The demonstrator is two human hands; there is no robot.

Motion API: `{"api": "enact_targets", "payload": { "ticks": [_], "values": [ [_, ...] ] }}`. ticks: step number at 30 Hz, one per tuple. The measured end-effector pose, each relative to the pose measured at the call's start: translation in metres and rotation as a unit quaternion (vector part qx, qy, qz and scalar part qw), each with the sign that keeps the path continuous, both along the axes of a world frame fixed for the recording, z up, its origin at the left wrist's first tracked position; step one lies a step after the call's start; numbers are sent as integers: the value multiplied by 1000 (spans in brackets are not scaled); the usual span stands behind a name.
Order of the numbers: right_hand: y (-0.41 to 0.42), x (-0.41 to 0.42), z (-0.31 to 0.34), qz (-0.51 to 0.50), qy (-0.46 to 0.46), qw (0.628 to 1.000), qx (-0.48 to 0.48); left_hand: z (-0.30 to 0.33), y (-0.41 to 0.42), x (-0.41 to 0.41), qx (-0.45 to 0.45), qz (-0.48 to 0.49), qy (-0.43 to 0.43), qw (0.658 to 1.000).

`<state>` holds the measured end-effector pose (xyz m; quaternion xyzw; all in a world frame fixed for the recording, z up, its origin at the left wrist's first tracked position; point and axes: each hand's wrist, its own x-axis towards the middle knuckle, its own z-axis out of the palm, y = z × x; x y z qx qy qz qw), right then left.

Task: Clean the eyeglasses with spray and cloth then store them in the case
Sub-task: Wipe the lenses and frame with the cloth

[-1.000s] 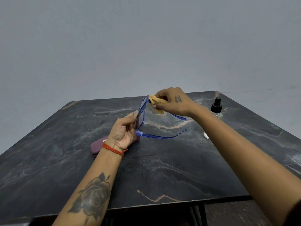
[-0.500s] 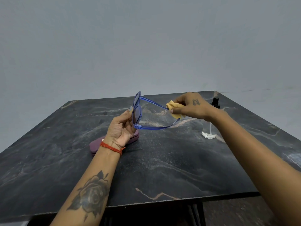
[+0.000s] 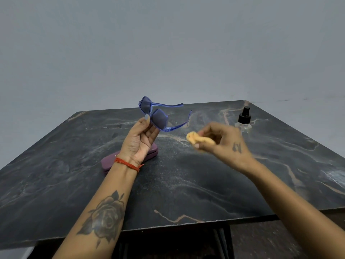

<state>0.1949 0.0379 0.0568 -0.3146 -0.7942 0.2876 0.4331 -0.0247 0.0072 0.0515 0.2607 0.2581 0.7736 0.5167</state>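
Our right hand, clutching the cloth, has just left the glasses, now pinched aloft in our left hand above the case, so wiping seems finished.

A big dark stone-look table w/ thin tan & white lines fills the lower half of the frame, a plain gray wall fills the top half, & dark table legs show at bottom middle.
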Motion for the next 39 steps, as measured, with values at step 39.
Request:
{"api": "enact_targets", "payload": {
  "ticks": [39],
  "values": [
    [15,-37,5,16,266,869,-417,-11,3,20,-18,-31,188,981]
  ]
}}
